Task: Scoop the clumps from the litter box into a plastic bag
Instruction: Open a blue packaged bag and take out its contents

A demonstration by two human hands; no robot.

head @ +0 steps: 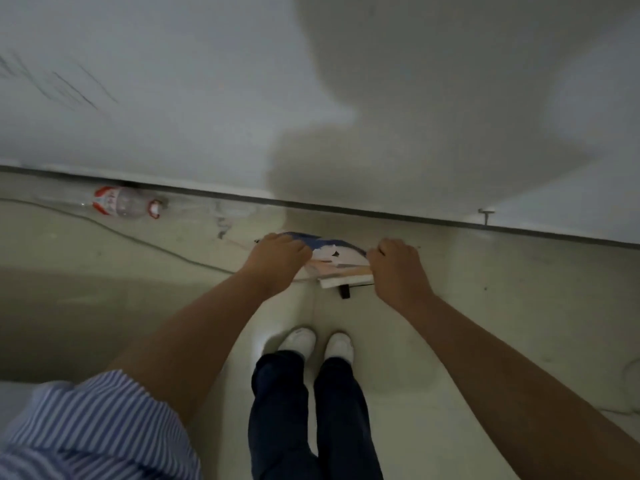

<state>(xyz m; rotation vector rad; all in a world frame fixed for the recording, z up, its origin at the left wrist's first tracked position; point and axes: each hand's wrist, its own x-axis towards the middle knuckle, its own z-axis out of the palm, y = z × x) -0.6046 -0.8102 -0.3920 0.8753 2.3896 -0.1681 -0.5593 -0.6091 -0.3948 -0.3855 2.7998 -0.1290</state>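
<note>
I hold a blue, white and pink plastic bag [334, 253] stretched between both hands, low above the pale floor. My left hand [280, 258] grips its left edge with closed fingers. Closed on its right edge is my right hand [398, 268]. A white flat piece [346, 281] and a small black part [344, 292] show just under the bag; I cannot tell what they are. No litter box, scoop or clumps are in view.
A white wall [173, 98] rises right behind the bag. A clear plastic bottle with a red label [124, 202] lies at the wall's base on the left. A thin cable [138, 241] runs across the floor. My white shoes [299, 341] stand below the bag.
</note>
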